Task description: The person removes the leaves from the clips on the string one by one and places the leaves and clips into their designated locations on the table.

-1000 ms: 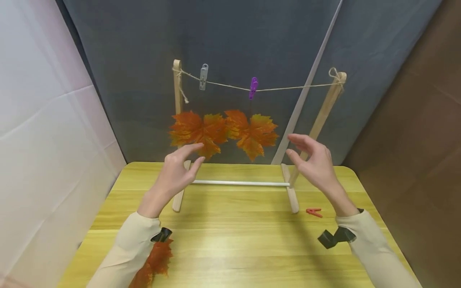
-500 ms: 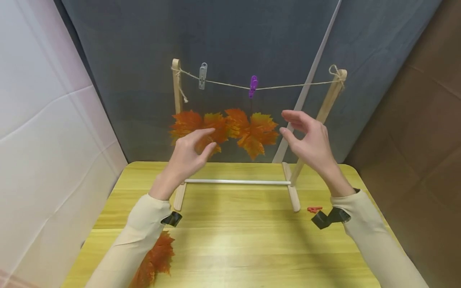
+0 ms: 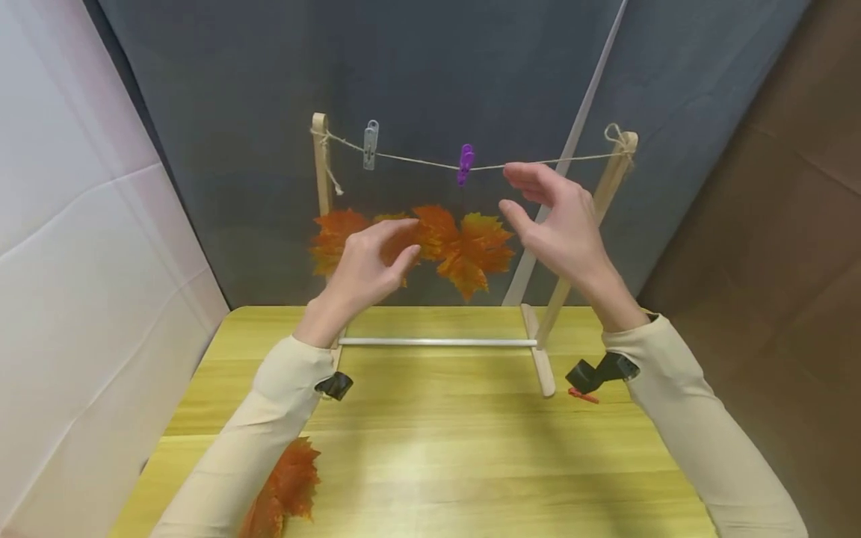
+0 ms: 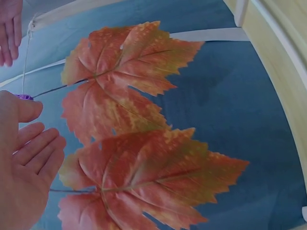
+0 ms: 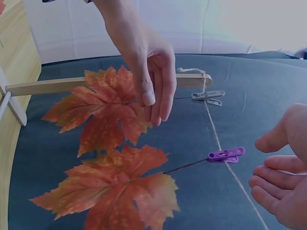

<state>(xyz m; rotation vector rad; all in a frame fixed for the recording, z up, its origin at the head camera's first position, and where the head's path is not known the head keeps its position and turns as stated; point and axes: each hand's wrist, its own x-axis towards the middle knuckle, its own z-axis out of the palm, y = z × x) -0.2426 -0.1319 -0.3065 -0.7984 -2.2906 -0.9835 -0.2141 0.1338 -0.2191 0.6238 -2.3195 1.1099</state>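
Note:
Two orange artificial maple leaves hang by their stems from a string (image 3: 417,161) on a wooden stand. A purple clothespin (image 3: 466,164) holds the right leaf (image 3: 474,250); a grey see-through clothespin (image 3: 371,145) holds the left leaf (image 3: 339,235). My left hand (image 3: 370,265), fingers and thumb apart with nothing between them, is in front of the left leaf and partly hides it. Just right of the purple clothespin, below the string, my right hand (image 3: 561,224) is raised with its fingers loosely bent and holding nothing. The right wrist view shows its fingertips (image 5: 261,179) near the purple clothespin.
A red clothespin (image 3: 583,396) lies on the wooden table, partly behind the right wrist's black camera. Another orange leaf (image 3: 289,486) lies at the front left, partly under the left sleeve. The stand's posts (image 3: 554,306) are joined by a white rod (image 3: 437,342) low down.
Both hands have risen: the left went up and right across the left leaf, the right went up and left toward the purple clothespin. Leaves and clothespins on the string stay in place.

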